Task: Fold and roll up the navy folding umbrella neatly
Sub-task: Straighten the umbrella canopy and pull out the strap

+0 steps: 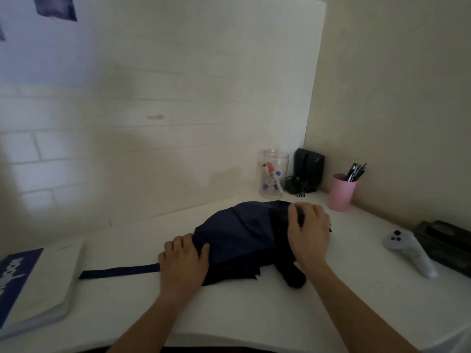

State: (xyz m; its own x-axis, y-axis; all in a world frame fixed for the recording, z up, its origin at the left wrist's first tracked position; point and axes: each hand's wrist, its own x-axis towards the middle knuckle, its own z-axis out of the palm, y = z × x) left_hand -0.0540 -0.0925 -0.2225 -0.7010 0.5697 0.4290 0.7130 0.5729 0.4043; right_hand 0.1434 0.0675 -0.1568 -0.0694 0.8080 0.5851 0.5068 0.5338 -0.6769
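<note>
Head view, contents of the white desk (254,314):

- Umbrella (237,235): navy, collapsed but loose, lying in a slack heap at mid-desk; dark handle end pointing toward me at the near right.
- Strap (119,271): navy band, stretched flat to the left of the heap, its free end near the notebook (38,286).
- My left hand (182,256): palm down, pressing the left edge of the cloth onto the desk, thumb over the fabric; flat hold, not a clench.
- My right hand (308,225): fingers curled over the far right of the heap, gathering the cloth; whether they pinch a fold I cannot tell.
- Bystanders: clear jar (274,173) of markers, black speakers (308,169), pink cup (341,192) of pens, white controller (410,253), all apart from the work.

Step in hand, as I judge it: smoothing and gathering the panels, rolling not yet begun.

Next move calls for: laying the folds flat in one direction, turning the cloth tight about the shaft, then bringing the strap around.
</note>
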